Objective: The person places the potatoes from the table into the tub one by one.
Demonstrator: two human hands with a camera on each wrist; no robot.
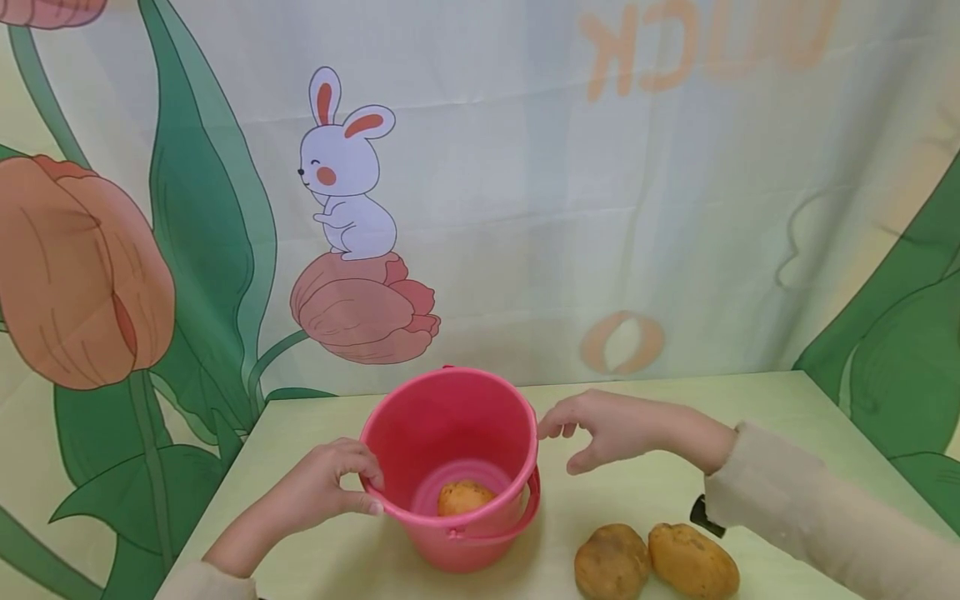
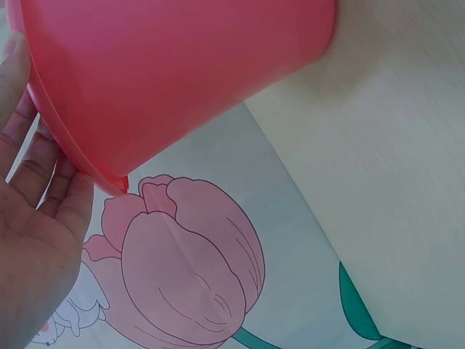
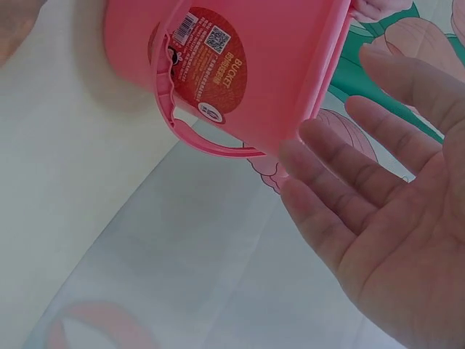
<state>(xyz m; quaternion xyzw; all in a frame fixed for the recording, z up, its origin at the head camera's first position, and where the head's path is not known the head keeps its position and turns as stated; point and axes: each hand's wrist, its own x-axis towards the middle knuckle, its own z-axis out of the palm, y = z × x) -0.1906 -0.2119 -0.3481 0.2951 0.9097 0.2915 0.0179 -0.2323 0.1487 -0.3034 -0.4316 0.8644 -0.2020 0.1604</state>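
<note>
The pink bucket (image 1: 450, 467), judged light and stiff, is pinched at its nine-o'clock rim by the left hand (image 1: 326, 487); the right hand (image 1: 600, 427), spread, hovers at three o'clock.

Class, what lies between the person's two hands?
The pink bucket, with one potato inside; the left hand holds its rim, the right hand is beside it. Head view.

Cream sleeves (image 1: 817, 508) cover both arms; hands bare.

Pink bucket (image 2: 182, 73) filling the top, left hand (image 2: 33, 240) touching its rim, pale table (image 2: 392, 182), tulip-print backdrop (image 2: 192, 269)
</note>
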